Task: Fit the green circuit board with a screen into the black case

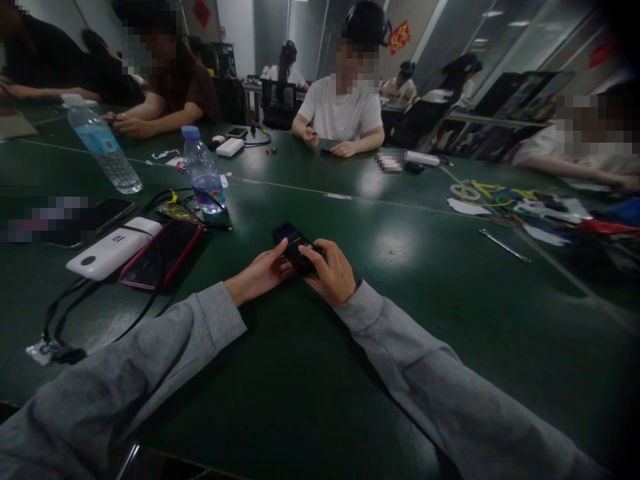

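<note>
Between my two hands, over the green table (300,373), is a small black handheld device (295,243) with a dark bluish screen at its far end and what look like buttons nearer me. My left hand (265,272) grips its left side, thumb along the edge and fingers underneath. On the other side my right hand (331,270) wraps round the near end, with a finger lying on the button area. The device's underside is hidden by my fingers.
To the left lie a white power bank (115,248), a red-edged phone (163,253) and black cables. Two water bottles (204,170) stand beyond. At the right are a wrench (503,245) and tangled cables (480,193). Several people sit around, one in a white shirt (340,110) opposite.
</note>
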### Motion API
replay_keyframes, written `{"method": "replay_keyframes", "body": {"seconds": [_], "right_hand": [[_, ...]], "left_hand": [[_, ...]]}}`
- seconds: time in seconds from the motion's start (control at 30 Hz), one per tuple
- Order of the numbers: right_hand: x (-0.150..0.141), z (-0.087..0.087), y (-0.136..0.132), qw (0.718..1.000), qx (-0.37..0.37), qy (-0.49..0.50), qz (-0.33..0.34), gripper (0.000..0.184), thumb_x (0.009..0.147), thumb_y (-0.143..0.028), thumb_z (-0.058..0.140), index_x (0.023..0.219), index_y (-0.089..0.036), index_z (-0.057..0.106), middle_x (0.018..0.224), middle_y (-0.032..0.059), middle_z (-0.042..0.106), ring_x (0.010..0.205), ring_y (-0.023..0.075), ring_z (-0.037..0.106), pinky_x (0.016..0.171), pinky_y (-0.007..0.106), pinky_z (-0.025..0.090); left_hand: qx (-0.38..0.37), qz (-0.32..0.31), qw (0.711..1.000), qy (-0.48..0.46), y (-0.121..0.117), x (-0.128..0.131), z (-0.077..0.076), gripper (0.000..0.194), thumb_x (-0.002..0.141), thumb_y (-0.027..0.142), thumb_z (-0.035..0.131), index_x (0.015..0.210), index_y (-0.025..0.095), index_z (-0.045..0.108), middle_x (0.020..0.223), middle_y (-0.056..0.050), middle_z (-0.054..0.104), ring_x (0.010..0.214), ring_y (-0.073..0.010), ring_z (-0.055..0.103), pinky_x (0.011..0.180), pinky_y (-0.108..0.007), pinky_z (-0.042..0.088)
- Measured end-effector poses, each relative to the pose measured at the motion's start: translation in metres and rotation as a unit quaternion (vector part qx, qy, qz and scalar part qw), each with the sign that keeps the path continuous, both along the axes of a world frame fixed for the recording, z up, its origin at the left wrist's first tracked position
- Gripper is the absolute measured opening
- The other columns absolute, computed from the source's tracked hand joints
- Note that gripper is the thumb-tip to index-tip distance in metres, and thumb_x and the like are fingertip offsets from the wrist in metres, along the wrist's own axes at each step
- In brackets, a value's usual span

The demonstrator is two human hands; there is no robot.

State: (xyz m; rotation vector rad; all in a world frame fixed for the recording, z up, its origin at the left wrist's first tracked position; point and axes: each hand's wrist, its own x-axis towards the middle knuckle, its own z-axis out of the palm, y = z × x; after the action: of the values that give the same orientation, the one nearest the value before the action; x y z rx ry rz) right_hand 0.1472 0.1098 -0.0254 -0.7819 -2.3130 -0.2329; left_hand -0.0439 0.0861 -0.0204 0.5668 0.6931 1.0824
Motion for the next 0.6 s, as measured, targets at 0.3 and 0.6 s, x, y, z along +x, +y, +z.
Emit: {"method": "replay_keyframes", "body": {"seconds": [0.3,0.6], "right_hand": [[0.001,0.0,0.002,0.991,-0.088,0.063,0.077,0.059,0.081,-0.039,0.069,0.132,-0.026,0.044,0.116,0.0121,0.05,0.104,0.0274,0.055,0.084,0.044,0.054],[0.006,-0.004,0.021,0.833,-0.483,0.217,0.162,0.062,0.085,-0.065,0.053,0.128,-0.022,0.042,0.103,0.008,0.061,0.095,0.022,0.063,0.083,0.042,0.054]], "left_hand": [[0.028,-0.003,0.999,0.044,-0.002,-0.004,-0.002,0.031,0.079,0.02,0.072,0.108,0.014,0.065,0.114,-0.01,0.065,0.101,-0.0169,0.063,0.101,-0.035,0.044],[0.062,0.003,0.988,0.139,0.004,-0.012,0.006,0.05,0.07,0.015,0.078,0.117,0.014,0.062,0.126,-0.014,0.06,0.114,-0.0246,0.059,0.104,-0.045,0.042]]}}
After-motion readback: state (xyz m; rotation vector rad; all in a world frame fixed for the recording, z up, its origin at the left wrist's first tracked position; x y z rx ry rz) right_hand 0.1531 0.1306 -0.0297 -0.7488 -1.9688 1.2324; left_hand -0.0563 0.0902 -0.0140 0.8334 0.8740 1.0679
